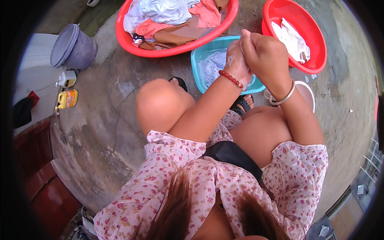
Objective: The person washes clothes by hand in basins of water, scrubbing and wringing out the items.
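Note:
My left hand (237, 61), wet with suds and with a red bead bracelet at the wrist, is pressed against my right hand (265, 52). The right hand is curled into a fist, with a silver bangle on that wrist. What lies between the palms is hidden, and no cloth shows there. Both hands are above a turquoise plastic basin (195, 69), where pale wet cloth (212, 66) lies in water. Beyond, a large red basin (159, 54) holds white, coral and brown garments (168, 12) in water. Another red basin (318, 57) at the right contains a white garment (292, 42).
A grey bucket (81, 49), a white pump bottle (68, 79) and a yellow detergent jug (68, 99) stand at the left on the concrete floor (117, 120). A white container (306, 93) is beside my right forearm. My knees flank the near side of the turquoise basin.

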Available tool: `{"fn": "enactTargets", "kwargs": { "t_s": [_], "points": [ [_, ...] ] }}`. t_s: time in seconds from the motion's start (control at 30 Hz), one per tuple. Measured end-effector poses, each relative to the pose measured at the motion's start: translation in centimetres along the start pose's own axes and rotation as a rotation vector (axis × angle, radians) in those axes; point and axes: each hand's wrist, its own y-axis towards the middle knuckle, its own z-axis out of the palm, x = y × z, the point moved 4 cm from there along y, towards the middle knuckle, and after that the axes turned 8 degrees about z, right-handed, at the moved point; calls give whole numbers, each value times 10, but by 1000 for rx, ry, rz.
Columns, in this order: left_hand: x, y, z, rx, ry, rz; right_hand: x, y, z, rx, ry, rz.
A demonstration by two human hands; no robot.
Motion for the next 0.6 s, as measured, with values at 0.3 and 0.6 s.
{"fn": "enactTargets", "kwargs": {
  "t_s": [0.3, 0.6],
  "points": [
    [1, -7, 4, -116, 170, -58, -20, 4, 6, -12, 1, 116],
    [11, -6, 1, -42, 109, -14, -44, 14, 10, 6, -73, 188]
  ]
}}
